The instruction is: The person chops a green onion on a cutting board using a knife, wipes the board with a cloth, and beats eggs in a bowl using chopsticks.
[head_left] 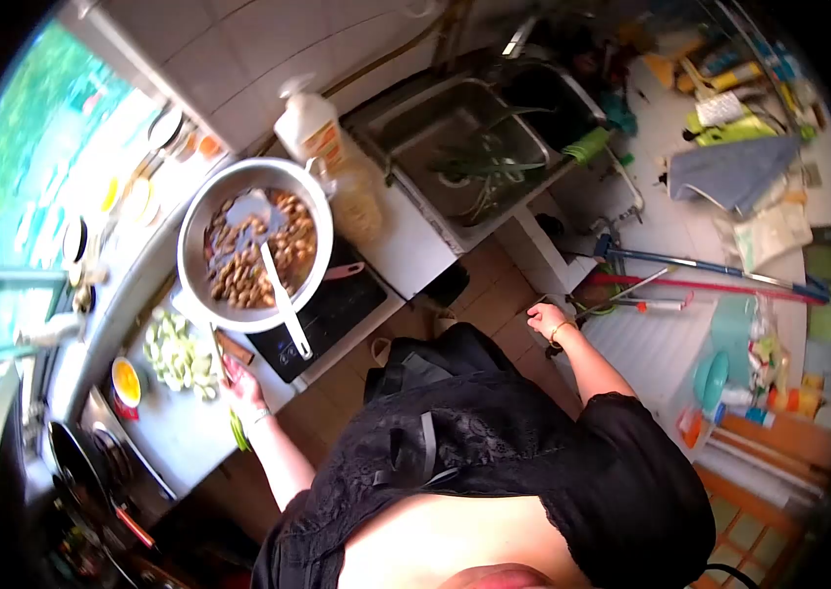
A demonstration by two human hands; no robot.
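Observation:
At the front edge of the left counter is my left hand [245, 388], beside pale green chopped vegetable pieces [180, 353]. A short brown handle-like piece [235, 348] lies just past its fingers, and green stalks [239, 430] stick out by the wrist. The fingers are blurred, so any grip is unclear. My right hand [548, 322] hangs away from the counter, fingers curled, with nothing visible in it. A large metal pan [191, 280] on the black cooktop [337, 309] holds brown nut-like pieces [239, 285] in dark liquid. A white-handled spatula [283, 299] rests in the pan.
Behind the pan stands a white pump bottle [307, 123], near a bag [356, 201]. Green leaves lie in the metal sink [415, 118]. A yellow-filled bowl [127, 382] sits left. Blue and red poles [710, 265] cross the right side, above a white ridged surface [631, 344].

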